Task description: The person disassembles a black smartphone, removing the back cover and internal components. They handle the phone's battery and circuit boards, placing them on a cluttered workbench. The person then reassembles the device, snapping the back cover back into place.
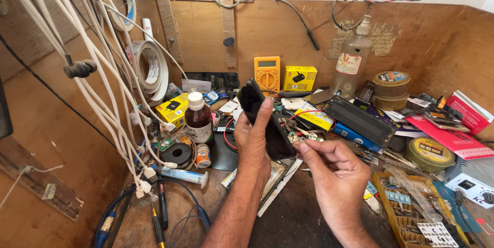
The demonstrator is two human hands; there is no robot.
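My left hand [253,142] holds a black smartphone [250,99] upright above the cluttered workbench, thumb along its right edge, fingers wrapped behind it. The phone's dark back or screen faces me and tilts slightly left. My right hand [332,168] hovers just to the right of the phone's lower end, its fingertips pinched together near the phone's edge. Whether something small sits between those fingertips is too small to tell.
A brown bottle [198,118] and a bundle of white cables [110,81] are at the left. A yellow multimeter [267,73], a clear spray bottle [351,63] and tape rolls [391,90] line the back. A parts tray [411,212] and red boxes [453,137] lie right.
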